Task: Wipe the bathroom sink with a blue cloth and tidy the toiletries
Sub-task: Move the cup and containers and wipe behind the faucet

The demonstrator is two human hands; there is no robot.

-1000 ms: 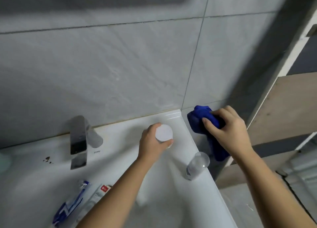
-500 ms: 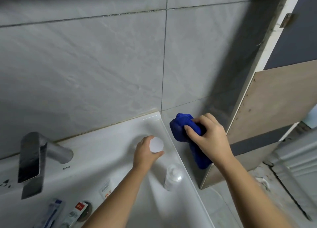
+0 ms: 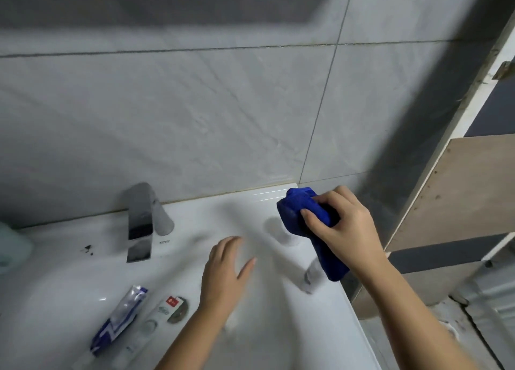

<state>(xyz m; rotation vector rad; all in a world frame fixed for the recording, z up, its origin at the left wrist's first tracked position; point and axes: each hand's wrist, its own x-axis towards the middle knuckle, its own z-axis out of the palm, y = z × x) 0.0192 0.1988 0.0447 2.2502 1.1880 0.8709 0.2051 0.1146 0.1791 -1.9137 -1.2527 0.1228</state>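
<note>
My right hand point(image 3: 338, 224) grips a bunched blue cloth point(image 3: 299, 216) over the back right corner of the white sink point(image 3: 69, 280). The cloth's tail hangs down toward a small clear bottle point(image 3: 310, 276) near the right rim. A blurred white container point(image 3: 278, 230) stands just left of the cloth. My left hand point(image 3: 225, 272) hovers over the sink with fingers spread, holding nothing. Two tubes lie in the basin: a blue and white one point(image 3: 119, 316) and a white one with a red mark point(image 3: 152, 322).
A chrome faucet point(image 3: 140, 222) stands at the back of the sink, with dark specks point(image 3: 87, 248) to its left. A pale green object point(image 3: 11, 247) sits at the far left edge. Grey tiled wall behind; a wooden panel point(image 3: 446, 191) and door frame on the right.
My left hand has let go of the white container and pulled back toward me, fingers open. My right hand with the cloth has come over the sink's back right corner.
</note>
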